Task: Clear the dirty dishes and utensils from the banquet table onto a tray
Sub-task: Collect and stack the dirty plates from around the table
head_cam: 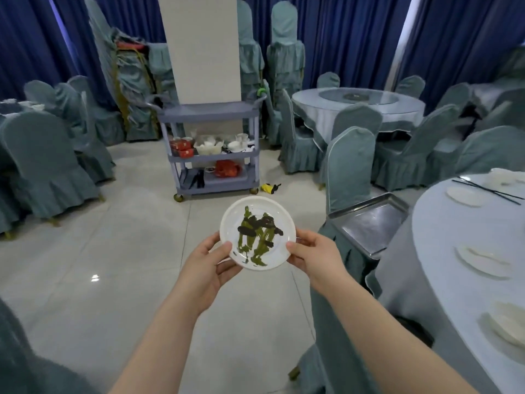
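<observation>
the left hand [208, 258] grips the left rim of a small white plate [257, 233], thumb on top and fingers curled beneath, mostly hidden. the right hand [314, 255] pinches the right rim the same way, its fingers also out of sight under the plate. the plate is held level over the tiled floor [113, 251], smeared with dark green and black leftovers. to the right a metal tray [369, 223] sits on a covered chair [350, 172], just beside the round desk [443, 251]. the desk is cut off by the frame edge; on it lie several white plates [464, 196] and black chopsticks [488, 190]. farther back a grey cart [211, 155] holds dishes and red items too small to tell apart.
</observation>
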